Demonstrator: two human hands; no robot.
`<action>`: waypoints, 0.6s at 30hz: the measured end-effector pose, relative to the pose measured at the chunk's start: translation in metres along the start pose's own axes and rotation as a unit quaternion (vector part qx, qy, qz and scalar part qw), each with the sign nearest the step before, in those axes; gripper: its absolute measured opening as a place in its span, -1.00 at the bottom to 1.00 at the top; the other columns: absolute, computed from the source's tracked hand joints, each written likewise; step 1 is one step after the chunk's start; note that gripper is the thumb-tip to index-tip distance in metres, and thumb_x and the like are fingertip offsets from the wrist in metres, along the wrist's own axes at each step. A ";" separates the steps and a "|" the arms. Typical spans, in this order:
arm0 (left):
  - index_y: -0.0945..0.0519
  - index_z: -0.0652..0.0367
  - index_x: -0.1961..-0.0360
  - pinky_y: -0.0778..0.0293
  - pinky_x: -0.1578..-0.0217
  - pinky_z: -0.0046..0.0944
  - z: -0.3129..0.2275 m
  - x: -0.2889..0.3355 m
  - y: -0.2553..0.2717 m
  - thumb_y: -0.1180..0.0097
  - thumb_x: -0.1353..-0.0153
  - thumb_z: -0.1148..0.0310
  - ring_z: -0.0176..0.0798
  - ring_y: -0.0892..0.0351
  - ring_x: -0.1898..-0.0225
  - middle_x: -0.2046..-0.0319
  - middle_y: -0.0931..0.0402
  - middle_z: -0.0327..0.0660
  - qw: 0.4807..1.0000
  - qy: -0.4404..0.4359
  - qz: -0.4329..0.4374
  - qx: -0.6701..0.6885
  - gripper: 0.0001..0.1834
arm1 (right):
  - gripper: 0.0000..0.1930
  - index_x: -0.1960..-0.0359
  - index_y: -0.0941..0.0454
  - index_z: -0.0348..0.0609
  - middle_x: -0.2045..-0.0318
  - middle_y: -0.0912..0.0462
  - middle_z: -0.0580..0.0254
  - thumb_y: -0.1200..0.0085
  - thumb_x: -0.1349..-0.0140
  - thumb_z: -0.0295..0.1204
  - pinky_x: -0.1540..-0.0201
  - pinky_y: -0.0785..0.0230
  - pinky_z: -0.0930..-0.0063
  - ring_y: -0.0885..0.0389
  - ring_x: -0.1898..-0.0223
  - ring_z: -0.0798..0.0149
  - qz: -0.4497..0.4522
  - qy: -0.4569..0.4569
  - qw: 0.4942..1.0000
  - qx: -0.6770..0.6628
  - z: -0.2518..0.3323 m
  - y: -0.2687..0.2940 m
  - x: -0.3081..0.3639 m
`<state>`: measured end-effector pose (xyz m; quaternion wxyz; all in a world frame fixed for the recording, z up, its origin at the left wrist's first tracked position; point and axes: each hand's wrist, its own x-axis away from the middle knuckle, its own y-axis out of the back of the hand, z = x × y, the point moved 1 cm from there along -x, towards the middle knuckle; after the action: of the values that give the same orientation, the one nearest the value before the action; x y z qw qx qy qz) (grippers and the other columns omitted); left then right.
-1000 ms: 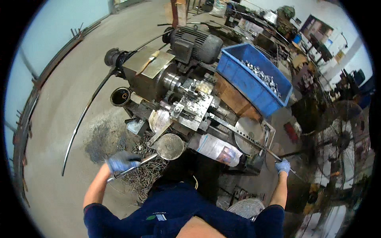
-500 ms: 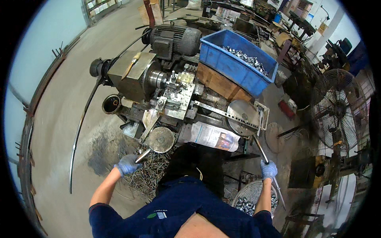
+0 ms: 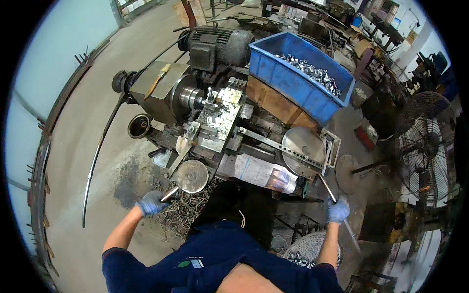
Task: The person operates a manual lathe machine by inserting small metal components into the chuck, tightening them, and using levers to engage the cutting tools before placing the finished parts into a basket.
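Both my hands wear light blue-grey gloves. My left hand [image 3: 152, 203] is closed around the metal handle [image 3: 169, 194] of a round handwheel [image 3: 192, 176] at the front of a small lathe. My right hand [image 3: 338, 210] is wrapped round a long metal lever [image 3: 328, 188], whose thin end runs on below the hand. This lever meets a perforated flat bar [image 3: 273, 141] beside a large metal disc [image 3: 303, 150]. Between my hands and beyond them, the lathe's chuck [image 3: 190, 97] faces a tool slide [image 3: 217, 119] strewn with chips.
A blue bin [image 3: 298, 88] of small metal parts rests on a wooden box [image 3: 278, 103] behind the lathe. A brush [image 3: 157, 83] lies on the headstock. Metal rods or scraps [image 3: 178, 215] cover the floor below. A basket [image 3: 312, 239] of parts stands lower right, a fan [image 3: 422, 151] farther right.
The whole view has shifted and turned slightly. Both hands keep their grips; the left handwheel sits a little farther left and nearer to me, and the right hand a little farther right.
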<state>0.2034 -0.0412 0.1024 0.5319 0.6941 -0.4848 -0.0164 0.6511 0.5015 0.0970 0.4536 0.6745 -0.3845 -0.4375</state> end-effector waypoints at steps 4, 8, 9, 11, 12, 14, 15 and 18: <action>-0.57 0.14 0.37 -0.41 0.35 0.01 0.010 -0.005 -0.017 -0.14 0.06 0.10 0.17 -0.52 0.38 0.48 -0.51 0.10 0.998 -0.051 -0.038 0.020 -0.66 | -0.45 0.11 -0.56 -0.08 0.01 -0.48 -0.01 0.07 -0.10 0.11 -0.15 -0.10 -0.06 -0.37 -0.08 -0.10 -0.002 0.001 0.999 0.052 -0.002 -0.012 -0.095; -0.54 0.10 0.30 -0.39 0.35 0.03 -0.032 -0.001 0.011 -0.13 0.01 0.15 0.20 -0.49 0.33 0.43 -0.50 0.12 0.997 -0.075 -0.003 0.013 -0.70 | -0.40 -0.15 -0.33 -0.05 -0.15 -0.35 0.05 0.03 -0.12 -0.01 -0.27 0.12 -0.04 -0.13 -0.27 0.01 0.068 -0.059 0.996 0.021 0.049 0.020 -0.172; -0.52 0.12 0.25 -0.39 0.36 -0.01 -0.041 0.000 0.019 -0.13 -0.04 0.09 0.11 -0.52 0.38 0.45 -0.53 0.05 0.997 -0.075 -0.010 -0.017 -0.64 | -0.35 -0.18 -0.28 -0.05 -0.16 -0.34 0.08 -0.01 -0.09 0.01 -0.28 0.12 -0.03 -0.12 -0.28 0.01 0.067 -0.052 0.996 0.034 0.051 0.007 -0.185; -0.52 0.17 0.24 -0.40 0.37 -0.08 -0.047 0.002 0.028 -0.14 -0.05 0.02 -0.04 -0.51 0.43 0.48 -0.54 -0.06 0.990 -0.010 0.107 0.087 -0.57 | -0.22 -0.25 -0.18 -0.09 -0.24 -0.24 0.13 -0.08 -0.02 0.03 -0.31 0.17 0.02 -0.06 -0.31 0.06 0.099 -0.035 0.994 0.035 0.063 0.004 -0.188; -0.52 0.19 0.24 -0.41 0.38 -0.12 -0.049 0.002 0.035 -0.15 -0.06 -0.01 -0.12 -0.51 0.45 0.50 -0.54 -0.11 0.976 0.019 0.167 0.140 -0.54 | -0.22 -0.26 -0.16 -0.11 -0.26 -0.20 0.13 -0.07 -0.03 0.02 -0.32 0.18 0.02 -0.04 -0.32 0.06 0.077 -0.009 0.996 0.033 0.069 0.003 -0.179; -0.52 0.25 0.14 -0.42 0.32 -0.27 -0.043 -0.003 0.054 -0.17 -0.06 -0.07 -0.31 -0.45 0.41 0.42 -0.54 -0.21 0.961 -0.026 0.201 0.187 -0.43 | -0.21 -0.27 -0.13 -0.15 -0.31 -0.11 0.12 -0.04 -0.04 -0.01 -0.33 0.21 0.03 0.00 -0.33 0.05 0.032 0.039 0.998 0.037 0.064 0.000 -0.153; -0.51 0.25 0.10 -0.42 0.29 -0.29 -0.024 -0.008 0.054 -0.17 -0.06 -0.08 -0.30 -0.46 0.38 0.38 -0.55 -0.19 0.943 -0.015 0.192 0.271 -0.41 | -0.17 -0.28 -0.12 -0.18 -0.34 -0.02 0.12 -0.03 -0.03 0.05 -0.33 0.22 0.04 -0.01 -0.33 0.02 0.026 0.059 0.998 0.025 0.070 0.009 -0.135; -0.46 0.22 -0.05 -0.43 0.15 -0.22 0.090 -0.070 0.038 -0.15 -0.06 -0.07 -0.16 -0.54 0.22 0.19 -0.57 -0.09 0.905 0.044 -0.091 0.414 -0.34 | -0.18 -0.22 -0.20 -0.24 -0.23 -0.26 -0.01 -0.05 -0.02 0.08 -0.33 0.16 0.10 -0.15 -0.27 -0.01 0.044 0.043 0.995 -0.075 0.065 -0.001 -0.079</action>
<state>0.0926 -0.0561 0.0577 0.2135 0.8929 -0.3590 0.1680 0.5651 0.5562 0.1020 0.5382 0.6389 -0.3601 -0.4152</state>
